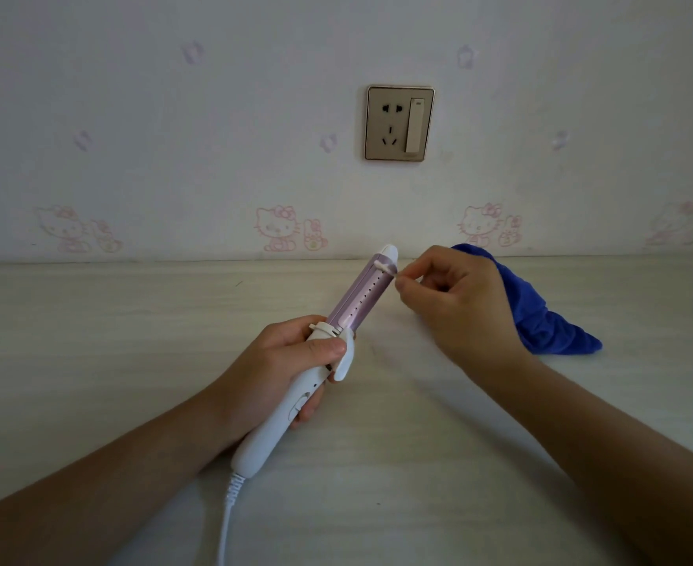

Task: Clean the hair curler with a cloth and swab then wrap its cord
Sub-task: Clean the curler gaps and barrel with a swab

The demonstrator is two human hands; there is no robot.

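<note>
Head view. The left hand [291, 361] is wrapped round the white handle of the hair curler [359, 298], fingers curled under it and the thumb laid across the top just behind the clamp lever. The curler is held clear of the desk [91, 341] and slanted, its butt end toward the person and its white tip cap pointing up and away toward the wall [173, 136]. The pink barrel, with a row of small dark dots along it, is turned to the camera.

The right hand [455, 304] pinches the stick of the swab [387, 270] between thumb and forefinger, the other fingers curled in. The swab lies nearly level, and its cotton end touches the barrel just below the tip cap. Both forearms enter from the lower corners and converge on the curler.

The white cord [228, 512] leaves the butt of the handle through a ribbed sleeve and runs down out of the bottom edge. The blue cloth [540, 316] lies crumpled on the desk, behind and to the right of the right hand, which partly hides it. A wall socket [398, 123] with a switch is mounted above.
</note>
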